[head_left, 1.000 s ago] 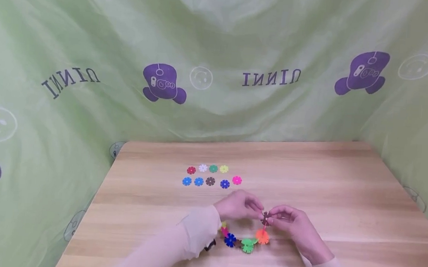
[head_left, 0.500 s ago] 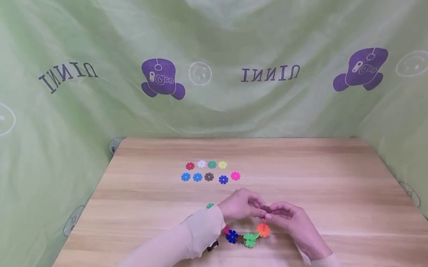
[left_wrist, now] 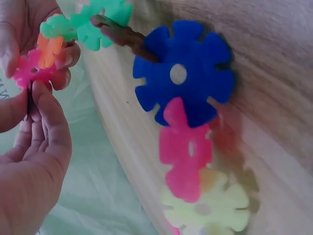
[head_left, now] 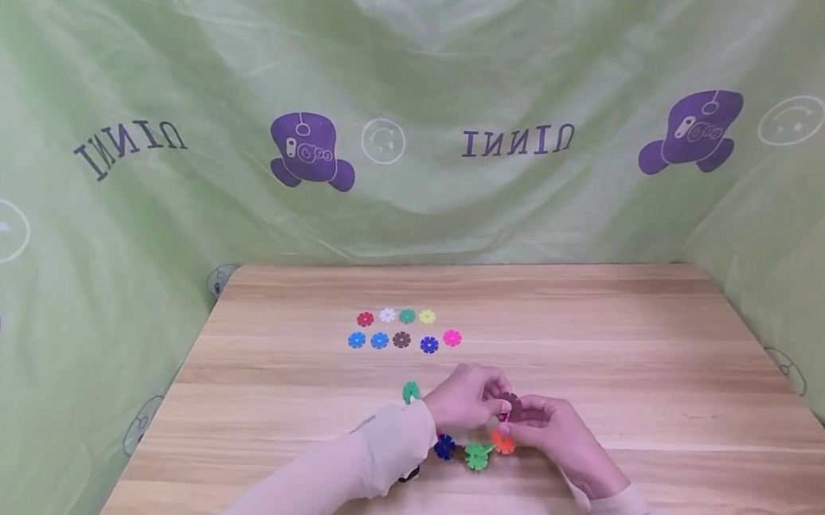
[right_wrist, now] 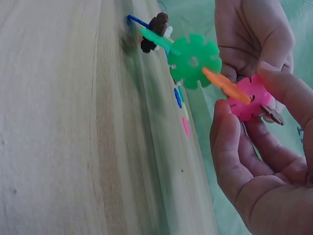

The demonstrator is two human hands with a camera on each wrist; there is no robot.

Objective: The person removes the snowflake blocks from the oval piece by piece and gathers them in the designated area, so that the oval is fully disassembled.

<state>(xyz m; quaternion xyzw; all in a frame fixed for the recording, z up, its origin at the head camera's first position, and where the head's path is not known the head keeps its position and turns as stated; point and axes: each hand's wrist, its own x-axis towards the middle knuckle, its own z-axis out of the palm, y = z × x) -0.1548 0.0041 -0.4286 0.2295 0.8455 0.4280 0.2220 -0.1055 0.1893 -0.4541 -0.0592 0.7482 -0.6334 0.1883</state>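
A chain of slotted plastic snowflake discs hangs between my hands over the wooden table. My left hand [head_left: 469, 397] pinches a dark brown snowflake disc [head_left: 511, 405] between thumb and fingertips. My right hand [head_left: 566, 440] holds a pink snowflake disc [right_wrist: 250, 104] by its edges, and the brown disc meets its rim. Joined to the pink disc are an orange disc [head_left: 502, 442], then light green discs [head_left: 476, 456]. Farther along the chain come a brown disc [left_wrist: 122, 36], a blue disc [left_wrist: 210, 63], another pink disc [left_wrist: 183, 152] and a pale yellow disc [left_wrist: 227, 198]. My left forearm hides part of it.
Beyond my hands, loose discs lie in two rows, among them a red disc [head_left: 365, 319], a brown disc [head_left: 401, 340] and a pink disc [head_left: 452, 338]. A green disc [head_left: 411, 390] shows past my left wrist. A green printed curtain [head_left: 416, 202] surrounds the table [head_left: 630, 328].
The brown disc has turned between my hands and sits lower against the pink one. Both hands have shifted slightly, and a green disc has come into sight past my left wrist.
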